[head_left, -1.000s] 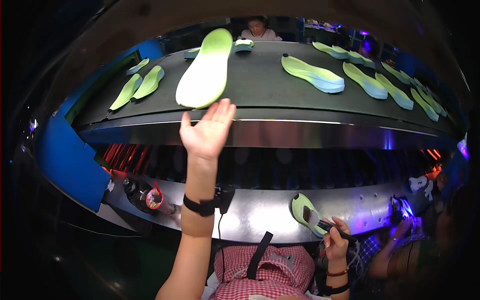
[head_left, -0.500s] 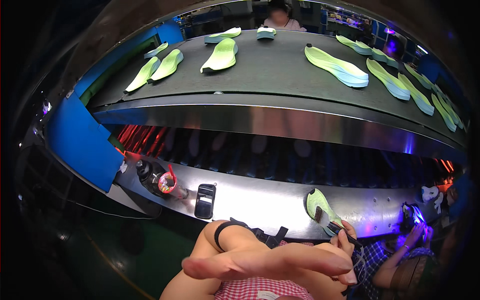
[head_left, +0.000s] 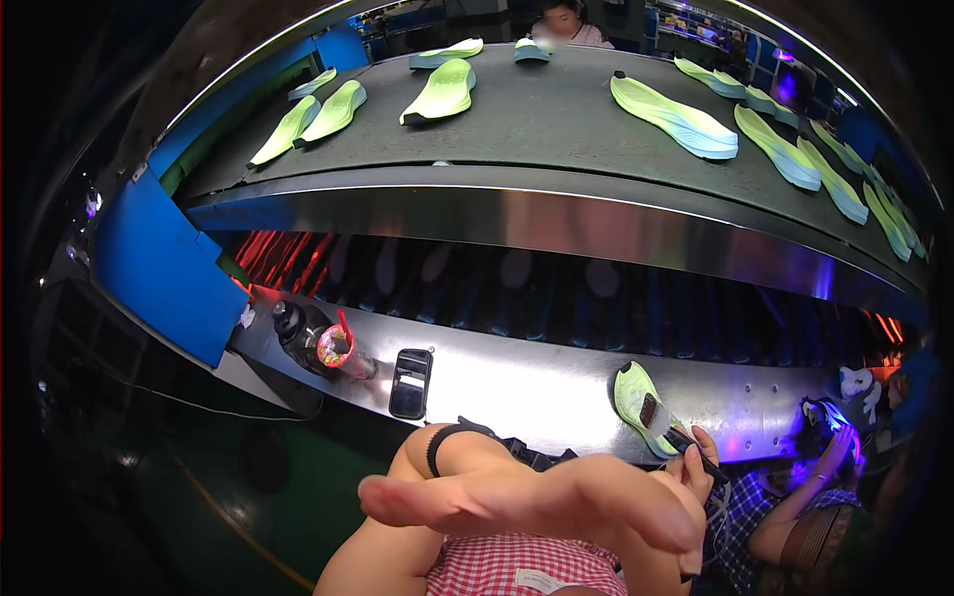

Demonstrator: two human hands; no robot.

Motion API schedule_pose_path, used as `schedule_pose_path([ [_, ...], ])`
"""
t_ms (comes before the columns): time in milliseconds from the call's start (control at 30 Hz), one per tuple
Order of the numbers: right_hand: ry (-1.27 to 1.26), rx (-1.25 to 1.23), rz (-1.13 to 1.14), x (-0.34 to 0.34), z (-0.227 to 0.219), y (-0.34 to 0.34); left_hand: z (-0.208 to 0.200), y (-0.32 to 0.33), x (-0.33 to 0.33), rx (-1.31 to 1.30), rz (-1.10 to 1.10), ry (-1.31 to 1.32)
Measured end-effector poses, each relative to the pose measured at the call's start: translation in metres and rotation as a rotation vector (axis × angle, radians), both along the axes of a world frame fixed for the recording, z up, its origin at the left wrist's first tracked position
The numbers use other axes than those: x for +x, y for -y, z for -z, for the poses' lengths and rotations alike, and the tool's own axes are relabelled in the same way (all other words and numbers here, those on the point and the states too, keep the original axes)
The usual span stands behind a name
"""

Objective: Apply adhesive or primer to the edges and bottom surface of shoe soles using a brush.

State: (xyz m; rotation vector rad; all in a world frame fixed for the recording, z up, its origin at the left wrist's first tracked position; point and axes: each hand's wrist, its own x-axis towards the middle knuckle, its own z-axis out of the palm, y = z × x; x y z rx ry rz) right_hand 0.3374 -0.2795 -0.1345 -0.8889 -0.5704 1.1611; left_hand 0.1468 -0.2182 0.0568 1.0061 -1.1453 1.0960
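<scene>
A pale yellow-green shoe sole (head_left: 630,393) lies on the metal bench at right, its dark-tipped end pointing away from me. My right hand (head_left: 699,470) has its fingers round the black handle of a flat brush (head_left: 653,413), beside the sole's near end. The brown bristles rest over the middle of the sole; whether they touch it I cannot tell. Very close to the camera, my left hand (head_left: 537,502) is raised, large in the view, with fingers stretched out and nothing seen in it. It hides part of my right forearm.
Several yellow-green and blue soles (head_left: 676,117) lie on a dark belt (head_left: 537,109) above the bench (head_left: 517,387). A phone (head_left: 409,383), a cup with a red straw (head_left: 336,346) and a dark bottle (head_left: 298,333) stand at left. At right, a co-worker's hands (head_left: 840,452) work under violet light.
The brush has shifted slightly to the right across the sole. My left hand stays raised near the camera. The whole view has tilted a little.
</scene>
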Motion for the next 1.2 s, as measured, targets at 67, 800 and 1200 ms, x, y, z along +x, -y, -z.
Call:
schedule_pose_path([
  [67, 0.035, -0.024, 0.030, 0.001, -0.004, 0.000, 0.008, 0.002, 0.009, -0.019, -0.036, 0.230],
  [800, -0.125, -0.099, -0.015, 0.009, 0.017, -0.012, 0.034, -0.107, 0.013, 0.025, -1.511, -0.764],
  [1200, -0.211, -0.189, 0.024, 0.018, 0.037, -0.025, 0.004, -0.235, 0.144, 0.236, -2.035, -1.270],
])
